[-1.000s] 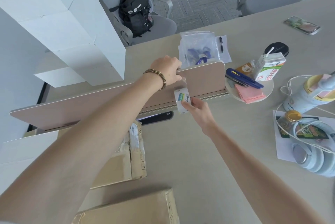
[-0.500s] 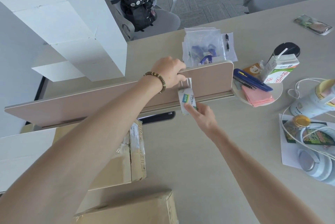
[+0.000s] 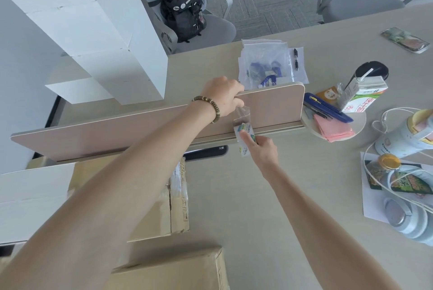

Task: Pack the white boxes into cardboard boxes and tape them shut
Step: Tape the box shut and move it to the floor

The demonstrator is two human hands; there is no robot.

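Note:
My left hand (image 3: 222,97), a beaded bracelet on its wrist, pinches the free end of a clear tape strip (image 3: 241,115) against the top of the desk divider (image 3: 276,106). Just below, my right hand (image 3: 263,152) grips a small tape roll (image 3: 243,131) with a white, green and blue label, and the strip stretches between the two hands. Two cardboard boxes lie on the desk near me, one at the bottom edge (image 3: 178,268) and one under my left forearm (image 3: 152,214). A tall stack of white boxes (image 3: 98,31) stands at the far left, and another white box (image 3: 28,196) sits at the left edge.
Right of the divider a plate (image 3: 358,123) holds pink notes and a blue cutter (image 3: 328,108), with a milk carton (image 3: 360,95) beside it. Headphones (image 3: 403,214), a bottle and a cable lie at the right. Plastic bags (image 3: 267,64) sit behind the divider. A backpack (image 3: 182,8) rests on a chair.
My right hand has drawn the roll downward away from my left hand, so a longer length of clear tape shows between them. My left hand stays at the divider's top.

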